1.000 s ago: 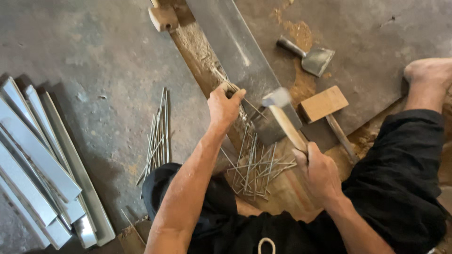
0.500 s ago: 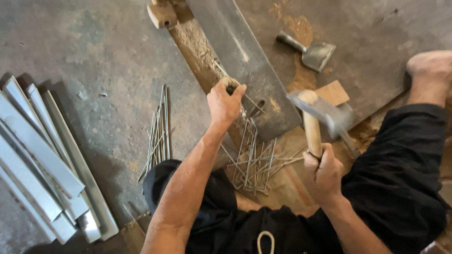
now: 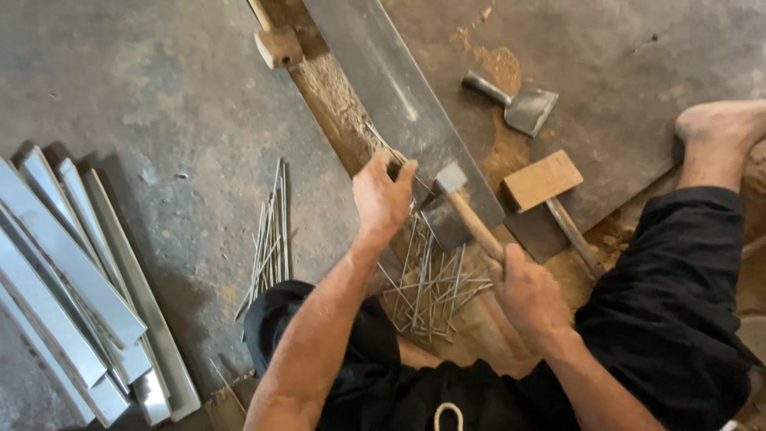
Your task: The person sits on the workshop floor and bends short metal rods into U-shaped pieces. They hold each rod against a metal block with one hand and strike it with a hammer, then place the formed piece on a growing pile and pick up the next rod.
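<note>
At frame centre, left hand (image 3: 383, 195) pinches a thin steel wire rod (image 3: 381, 142) on the long grey metal bar (image 3: 399, 96); right hand (image 3: 527, 291) grips the wooden-handled hammer (image 3: 451, 191), mid-strike; next blow needs true aim

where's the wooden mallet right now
The wooden mallet lies on the floor at right of the head view, just right of the hammer, below the metal chisel.

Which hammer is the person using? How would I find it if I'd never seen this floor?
Start at the long grey metal plate lying slantwise on the floor. At its lower end, above the pile of nails, is the hammer with a pale wooden handle, gripped by the right hand. The wooden mallet and broad chisel nearby lie unheld.
</note>
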The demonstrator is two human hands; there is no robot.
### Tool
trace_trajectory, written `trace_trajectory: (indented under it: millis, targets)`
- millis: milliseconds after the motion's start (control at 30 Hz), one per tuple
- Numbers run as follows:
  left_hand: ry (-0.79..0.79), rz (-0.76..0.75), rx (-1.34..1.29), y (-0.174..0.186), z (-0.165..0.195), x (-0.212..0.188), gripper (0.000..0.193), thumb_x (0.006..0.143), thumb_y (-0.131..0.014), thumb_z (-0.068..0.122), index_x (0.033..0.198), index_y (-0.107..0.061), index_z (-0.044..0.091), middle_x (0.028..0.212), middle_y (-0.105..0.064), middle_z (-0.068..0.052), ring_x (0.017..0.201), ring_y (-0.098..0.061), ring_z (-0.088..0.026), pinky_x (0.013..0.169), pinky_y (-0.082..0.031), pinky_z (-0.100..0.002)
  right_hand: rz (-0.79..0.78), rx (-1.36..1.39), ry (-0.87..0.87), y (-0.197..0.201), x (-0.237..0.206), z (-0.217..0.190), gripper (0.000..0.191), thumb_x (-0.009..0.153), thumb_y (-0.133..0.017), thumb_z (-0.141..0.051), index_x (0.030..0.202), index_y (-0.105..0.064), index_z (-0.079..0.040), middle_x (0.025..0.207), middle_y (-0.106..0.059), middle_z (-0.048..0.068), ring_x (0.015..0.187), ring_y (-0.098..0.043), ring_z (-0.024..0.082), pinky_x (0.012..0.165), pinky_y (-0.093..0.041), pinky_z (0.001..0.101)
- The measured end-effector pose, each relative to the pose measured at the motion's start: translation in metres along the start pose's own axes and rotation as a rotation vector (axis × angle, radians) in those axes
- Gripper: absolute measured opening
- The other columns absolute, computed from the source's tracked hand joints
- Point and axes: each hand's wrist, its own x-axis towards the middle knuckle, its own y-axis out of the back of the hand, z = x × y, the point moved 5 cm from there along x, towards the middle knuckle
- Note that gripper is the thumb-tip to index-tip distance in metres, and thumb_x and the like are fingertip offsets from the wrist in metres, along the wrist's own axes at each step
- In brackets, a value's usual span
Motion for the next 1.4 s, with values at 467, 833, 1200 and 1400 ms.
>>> trace_trajectory:
  millis: [467, 833, 1200, 1400]
  targets:
    - [-0.027, -0.012, -0.047, -0.005, 0.009, -0.005, 0.018, 0.09, -0.079, 0.018, 0.093, -0.065, 0.007, 0.078, -0.071, -0.012, 0.07, -0.071, -0.028, 0.066, -0.055, -0.038, 0.187, 0.254, -0.016, -0.014, -0.003, 0.017, 0.027, 0.099, -0.062, -0.028, 0.105, -0.058, -0.002, 0.074, -0.063, 0.026, 0.071, -0.064, 0.048, 0.06, -0.047, 0.0537]
    - [0.329, -0.235, -0.789, 0.004, -0.039, -0.042, 0.007, 0.095, -0.072, 0.003, 0.101, -0.07, 0.0, 0.09, -0.077, -0.01, 0.078, -0.071, -0.015, 0.069, -0.059, -0.031, -0.126, 0.475, -0.346, -0.065, -0.057, 0.066, 0.044, 0.101, -0.05, -0.043, 0.103, -0.065, -0.002, 0.069, -0.068, 0.018, 0.067, -0.071, 0.035, 0.067, -0.053, 0.0438]
    - [0.084, -0.187, 0.6, 0.127, -0.133, -0.042, 0.02, 0.091, -0.066, 0.023, 0.108, -0.076, 0.02, 0.101, -0.077, -0.013, 0.095, -0.073, -0.036, 0.083, -0.058, -0.047, -0.207, 0.429, -0.387, -0.062, -0.054, 0.058, 0.05, 0.105, -0.048, -0.046, 0.103, -0.065, 0.001, 0.071, -0.066, 0.021, 0.067, -0.07, 0.037, 0.069, -0.054, 0.0478]
    - [0.459, -0.534, 1.127, 0.2, -0.223, -0.045, 0.023, 0.081, -0.07, 0.016, 0.102, -0.078, 0.009, 0.11, -0.072, -0.023, 0.105, -0.071, -0.04, 0.087, -0.059, -0.049, -0.121, 0.425, -0.295, -0.063, -0.052, 0.058, 0.044, 0.103, -0.049, -0.043, 0.106, -0.065, -0.002, 0.067, -0.067, 0.017, 0.067, -0.068, 0.035, 0.068, -0.052, 0.0466]
